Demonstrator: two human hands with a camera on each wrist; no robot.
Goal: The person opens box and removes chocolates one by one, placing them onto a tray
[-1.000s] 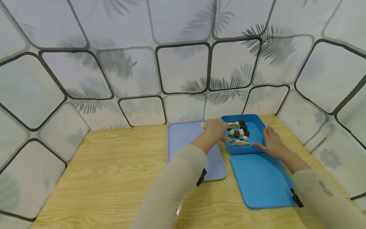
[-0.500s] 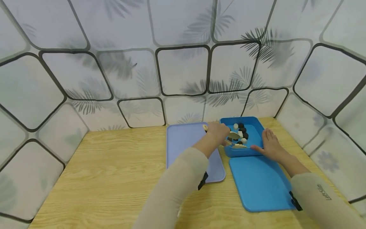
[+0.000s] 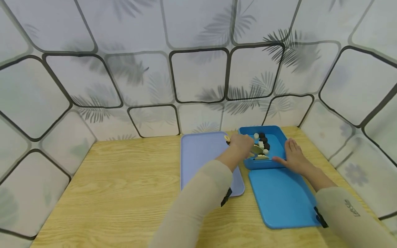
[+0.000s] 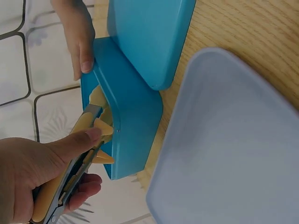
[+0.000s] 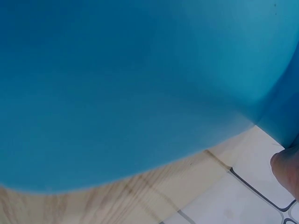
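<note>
My left hand [image 3: 242, 144] grips a pair of tongs [image 4: 48, 199] with yellowish handles and cream tips, thumb on one side and fingers curled on the other. The tips [image 3: 256, 150] reach down inside a blue box [image 3: 277, 146], close together near its front left corner. Black and white small pieces [image 3: 265, 140] lie in the box beside the tips; what sits between the tips is hidden. My right hand [image 3: 295, 156] rests on the box's right front corner, fingers straight and thumb along the front rim. The left wrist view shows that hand [image 4: 77, 35] at the rim too.
A blue lid [image 3: 285, 201] lies flat in front of the box and fills most of the right wrist view. To the left of the box is a pale purple tray [image 3: 198, 155]. Patterned curtain-like walls [image 3: 201, 75] stand behind the wooden table [image 3: 124, 193].
My left hand has shifted a little to the right, and the upper tong tip has come down toward the lower one. The right hand stays at the box.
</note>
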